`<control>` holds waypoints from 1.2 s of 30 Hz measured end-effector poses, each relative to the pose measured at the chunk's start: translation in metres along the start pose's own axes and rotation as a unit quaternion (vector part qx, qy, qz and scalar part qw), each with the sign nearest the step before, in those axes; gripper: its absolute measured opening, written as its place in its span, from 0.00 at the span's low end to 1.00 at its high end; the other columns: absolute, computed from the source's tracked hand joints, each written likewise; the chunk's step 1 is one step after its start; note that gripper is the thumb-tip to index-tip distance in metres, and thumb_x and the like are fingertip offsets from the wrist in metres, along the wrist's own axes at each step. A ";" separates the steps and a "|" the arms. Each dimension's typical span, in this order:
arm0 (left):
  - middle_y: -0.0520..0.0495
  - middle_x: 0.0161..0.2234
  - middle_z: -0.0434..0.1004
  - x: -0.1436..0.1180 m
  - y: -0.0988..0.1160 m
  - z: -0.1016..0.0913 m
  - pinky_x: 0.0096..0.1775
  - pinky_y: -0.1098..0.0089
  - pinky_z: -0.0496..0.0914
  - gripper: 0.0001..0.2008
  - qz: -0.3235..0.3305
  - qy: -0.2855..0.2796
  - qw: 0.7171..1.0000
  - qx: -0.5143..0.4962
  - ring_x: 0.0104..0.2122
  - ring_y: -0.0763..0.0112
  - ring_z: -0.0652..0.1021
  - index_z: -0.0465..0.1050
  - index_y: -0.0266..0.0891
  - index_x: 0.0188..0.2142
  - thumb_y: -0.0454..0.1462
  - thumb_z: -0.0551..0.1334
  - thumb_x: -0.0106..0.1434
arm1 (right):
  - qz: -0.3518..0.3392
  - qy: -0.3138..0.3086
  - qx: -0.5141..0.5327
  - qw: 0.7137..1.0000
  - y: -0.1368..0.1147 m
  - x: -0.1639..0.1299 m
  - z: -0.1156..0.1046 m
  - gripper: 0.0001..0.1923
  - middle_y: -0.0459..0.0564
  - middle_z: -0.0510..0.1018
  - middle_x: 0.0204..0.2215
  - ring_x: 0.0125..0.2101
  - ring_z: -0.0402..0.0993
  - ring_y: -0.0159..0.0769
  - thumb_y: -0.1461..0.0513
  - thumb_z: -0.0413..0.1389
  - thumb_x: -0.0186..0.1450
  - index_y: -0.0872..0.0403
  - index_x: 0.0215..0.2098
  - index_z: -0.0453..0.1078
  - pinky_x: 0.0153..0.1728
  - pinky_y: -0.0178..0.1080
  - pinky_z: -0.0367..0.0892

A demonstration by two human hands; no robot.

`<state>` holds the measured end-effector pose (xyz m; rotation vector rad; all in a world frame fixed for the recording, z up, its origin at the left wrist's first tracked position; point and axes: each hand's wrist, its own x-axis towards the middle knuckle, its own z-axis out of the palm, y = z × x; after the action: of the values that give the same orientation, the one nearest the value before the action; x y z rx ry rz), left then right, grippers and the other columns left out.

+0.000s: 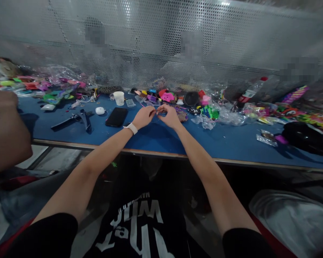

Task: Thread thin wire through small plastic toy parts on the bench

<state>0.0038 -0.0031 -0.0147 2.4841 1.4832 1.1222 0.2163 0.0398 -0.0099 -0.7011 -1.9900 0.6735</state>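
Above the middle of the blue table, my left hand (144, 116) and my right hand (169, 115) face each other with their fingertips almost meeting. Both are pinched closed around a thin, wire-like strand (154, 122) that curves between them; its exact kind is too small to make out. A pale band circles my left wrist. To the left of that hand lies a black phone (116, 117). Behind the right hand, partly hidden by it, is a small purplish-brown heap (182, 114).
The blue table (218, 143) holds a white cup (118, 98), a white rounded case (99, 110), a black strap-like item (75, 120), a bottle with a red cap (251, 93) and a black bag (307, 137). Colourful pieces and plastic wrap line a perforated metal screen (150, 43). Another person's arm (8, 132) rests at left.
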 end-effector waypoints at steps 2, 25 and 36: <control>0.42 0.38 0.85 0.000 -0.001 0.001 0.48 0.60 0.74 0.09 -0.013 0.007 0.999 -0.033 0.39 0.58 0.82 0.79 0.41 0.40 0.32 0.62 0.79 | -0.005 0.005 -0.042 0.999 -0.003 -0.001 0.000 0.12 0.51 0.90 0.38 0.44 0.86 0.50 0.64 0.68 0.59 0.49 0.41 0.80 0.56 0.53 0.79; 0.40 0.41 0.85 0.001 -0.005 0.000 0.52 0.59 0.76 0.11 0.022 0.011 0.999 -0.041 0.44 0.56 0.83 0.74 0.44 0.38 0.34 0.59 0.80 | 0.131 0.037 0.124 0.983 -0.010 0.003 0.002 0.35 0.50 0.84 0.27 0.32 0.77 0.41 0.32 0.82 0.52 0.48 0.24 0.77 0.38 0.45 0.73; 0.36 0.44 0.85 -0.002 0.004 0.003 0.50 0.57 0.75 0.11 0.017 0.021 1.000 0.015 0.47 0.50 0.84 0.77 0.43 0.41 0.37 0.59 0.84 | 0.172 0.026 0.164 0.971 -0.012 0.002 0.005 0.36 0.45 0.77 0.26 0.29 0.72 0.38 0.31 0.80 0.56 0.47 0.29 0.73 0.36 0.44 0.73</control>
<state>0.0077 -0.0060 -0.0168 2.5295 1.4843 1.1742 0.2086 0.0317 -0.0024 -0.8562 -1.6661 1.1484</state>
